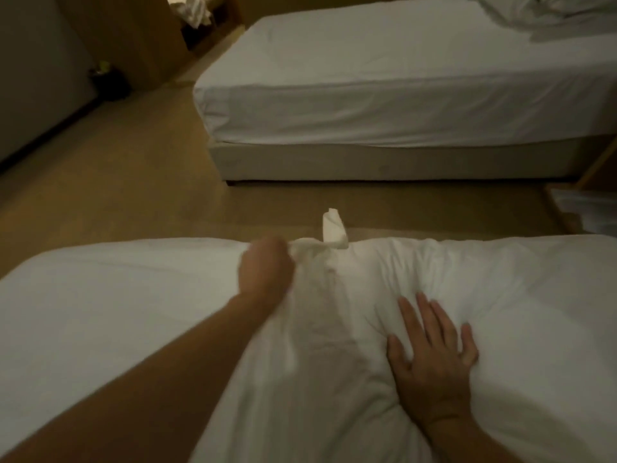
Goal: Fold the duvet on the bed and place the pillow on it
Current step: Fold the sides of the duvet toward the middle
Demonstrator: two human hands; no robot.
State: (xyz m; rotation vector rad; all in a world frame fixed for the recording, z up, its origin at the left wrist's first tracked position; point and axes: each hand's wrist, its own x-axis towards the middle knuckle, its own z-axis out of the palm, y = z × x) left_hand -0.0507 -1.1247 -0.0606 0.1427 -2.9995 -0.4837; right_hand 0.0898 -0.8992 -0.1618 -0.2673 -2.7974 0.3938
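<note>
A white duvet [500, 295] lies bunched across the near bed [100, 295], which fills the lower part of the head view. My left hand [265, 270] reaches to the bed's far edge and grips a gathered fold of the white fabric, blurred by motion. A twisted corner of the cloth [334, 230] sticks up just beyond that hand. My right hand [430, 349] lies flat with fingers spread, pressing down on the puffy duvet near the middle. I cannot make out a separate pillow on this bed.
A second bed [384, 95] with a white sheet stands across a strip of tan floor [133, 195]; rumpled bedding [541, 18] lies at its far right end. A wooden cabinet [140, 38] stands at the back left, with a dark bin [108, 81] beside it. A wooden nightstand edge [584, 202] shows at right.
</note>
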